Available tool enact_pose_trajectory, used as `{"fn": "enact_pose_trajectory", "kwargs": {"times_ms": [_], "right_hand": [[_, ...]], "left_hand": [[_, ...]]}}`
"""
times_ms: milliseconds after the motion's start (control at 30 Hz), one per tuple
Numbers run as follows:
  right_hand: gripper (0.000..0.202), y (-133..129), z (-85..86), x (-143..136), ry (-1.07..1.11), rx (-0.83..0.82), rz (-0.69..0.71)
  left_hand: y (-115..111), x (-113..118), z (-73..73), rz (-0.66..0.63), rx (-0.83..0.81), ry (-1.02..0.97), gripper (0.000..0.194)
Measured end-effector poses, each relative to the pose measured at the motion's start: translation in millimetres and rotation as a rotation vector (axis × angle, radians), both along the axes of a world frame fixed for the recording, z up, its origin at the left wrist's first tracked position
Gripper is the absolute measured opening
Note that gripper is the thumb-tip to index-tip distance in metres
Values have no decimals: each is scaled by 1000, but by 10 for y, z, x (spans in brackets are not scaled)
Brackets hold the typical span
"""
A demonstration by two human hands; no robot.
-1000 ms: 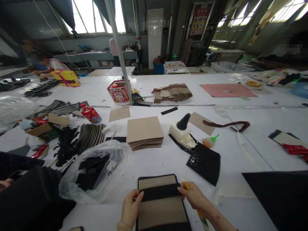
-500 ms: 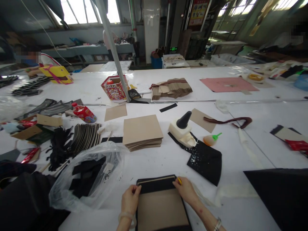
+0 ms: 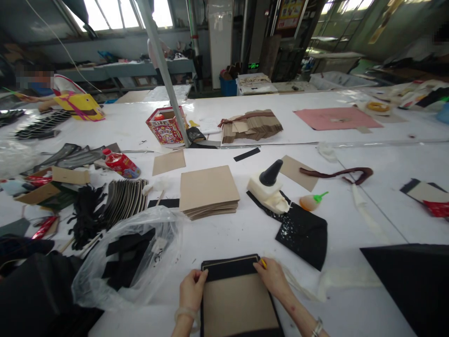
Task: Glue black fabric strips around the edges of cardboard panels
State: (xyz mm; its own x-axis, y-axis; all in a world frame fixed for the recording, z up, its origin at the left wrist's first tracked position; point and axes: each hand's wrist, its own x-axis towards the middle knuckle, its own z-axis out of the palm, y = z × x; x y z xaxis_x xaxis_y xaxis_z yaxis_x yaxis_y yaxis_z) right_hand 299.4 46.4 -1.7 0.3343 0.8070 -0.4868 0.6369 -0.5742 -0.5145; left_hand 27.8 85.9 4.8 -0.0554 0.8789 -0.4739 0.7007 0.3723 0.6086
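A tan board (image 3: 240,299) with black edging lies on the table right below me, and a black strip (image 3: 231,270) runs across its far end. At the strip's left end, my left hand (image 3: 191,292) pinches it between thumb and fingertips. My right hand (image 3: 275,278) has closed fingers on the strip's right end. A small yellow object (image 3: 264,264) sticks out of that hand; most of it is hidden, so its kind cannot be made out. Beyond my hands stands a stack of tan boards (image 3: 209,189).
A white bottle with a black cone top (image 3: 268,189) lies on a stained black sheet (image 3: 305,238). An orange squeeze bottle (image 3: 310,202) is beside it. Left are a clear plastic bag (image 3: 91,281) and a red bottle (image 3: 121,164). A metal post (image 3: 164,70) rises mid-table. A co-worker (image 3: 65,86) sits far left.
Both hands keep their hold at the strip's two ends. The whole view has shifted slightly. At the far left, the co-worker's arm has moved.
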Motion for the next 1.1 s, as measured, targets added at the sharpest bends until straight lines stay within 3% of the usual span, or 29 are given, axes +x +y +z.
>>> {"fn": "enact_pose_trajectory", "kwargs": {"times_ms": [567, 1100], "right_hand": [[23, 42, 139, -41, -25, -37, -84], [25, 75, 151, 1, -90, -69, -25]], "left_hand": [[42, 6, 50, -49, -43, 12, 48], [9, 52, 0, 49, 24, 35, 38]]}}
